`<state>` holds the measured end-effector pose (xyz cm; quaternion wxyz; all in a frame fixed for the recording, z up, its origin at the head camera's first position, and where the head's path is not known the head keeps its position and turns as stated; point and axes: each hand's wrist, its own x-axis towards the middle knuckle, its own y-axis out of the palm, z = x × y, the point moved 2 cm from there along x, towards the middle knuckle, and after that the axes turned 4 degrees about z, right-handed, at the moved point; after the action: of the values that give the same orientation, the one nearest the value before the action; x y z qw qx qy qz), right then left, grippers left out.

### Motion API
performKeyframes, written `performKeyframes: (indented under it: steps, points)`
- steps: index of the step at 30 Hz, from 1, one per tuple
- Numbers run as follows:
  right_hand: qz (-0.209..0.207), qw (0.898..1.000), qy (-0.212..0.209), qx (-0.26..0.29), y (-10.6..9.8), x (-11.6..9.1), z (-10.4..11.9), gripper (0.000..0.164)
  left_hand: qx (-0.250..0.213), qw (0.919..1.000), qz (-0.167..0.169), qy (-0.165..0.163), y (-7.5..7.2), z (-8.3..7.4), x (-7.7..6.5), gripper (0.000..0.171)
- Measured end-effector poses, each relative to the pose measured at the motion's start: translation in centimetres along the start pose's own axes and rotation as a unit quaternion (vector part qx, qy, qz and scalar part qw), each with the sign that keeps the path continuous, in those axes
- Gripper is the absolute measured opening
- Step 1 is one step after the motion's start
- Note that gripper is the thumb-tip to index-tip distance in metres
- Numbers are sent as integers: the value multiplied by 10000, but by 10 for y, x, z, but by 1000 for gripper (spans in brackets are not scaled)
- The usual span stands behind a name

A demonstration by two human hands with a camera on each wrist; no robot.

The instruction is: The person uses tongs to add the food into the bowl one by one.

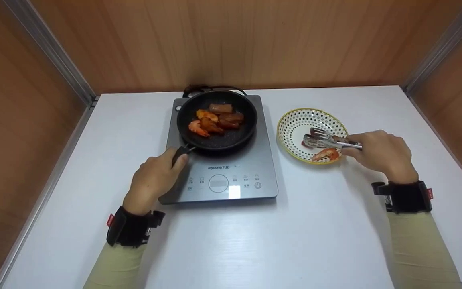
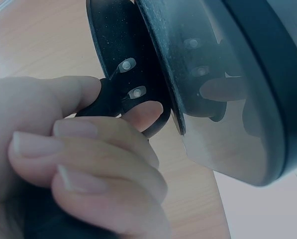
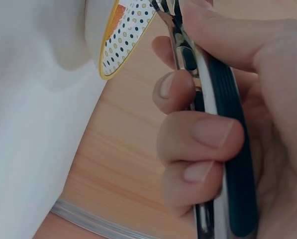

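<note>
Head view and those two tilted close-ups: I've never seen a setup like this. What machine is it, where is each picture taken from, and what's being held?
There is no robot here, just a person's two bare hands. The wide picture comes from a camera worn on the head, looking down; each close-up comes from a camera on one wrist.

On the white table sits a flat cooktop with a black pan on it, holding several pieces of food. To its right is a dotted plate with a prawn on it.

The left hand grips the pan's handle. The right hand holds metal tongs, their tips over the plate.
</note>
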<state>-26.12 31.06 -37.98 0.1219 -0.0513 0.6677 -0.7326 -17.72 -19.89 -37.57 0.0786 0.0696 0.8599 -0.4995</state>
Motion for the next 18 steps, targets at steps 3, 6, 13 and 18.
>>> performKeyframes:
  steps: [3, 6, 13, 18]
  points:
    - [98, 9999, -37, 1, 1, 1, 0, 52, 1, 10000, -23, 12, 0, 0, 0, 35]
    - [132, 9999, -50, 17, 3, 2, 1, 52, -17, 10000, -10, -3, 1, 0, 0, 35]
    - [144, 9999, 18, 46, 3, 2, 5, 54, 74, 9999, -75, 60, 1, -1, 1, 36]
    - [150, 9999, 46, 5, 4, 2, 10, 51, 145, 9998, -87, 65, 1, 0, 1, 35]
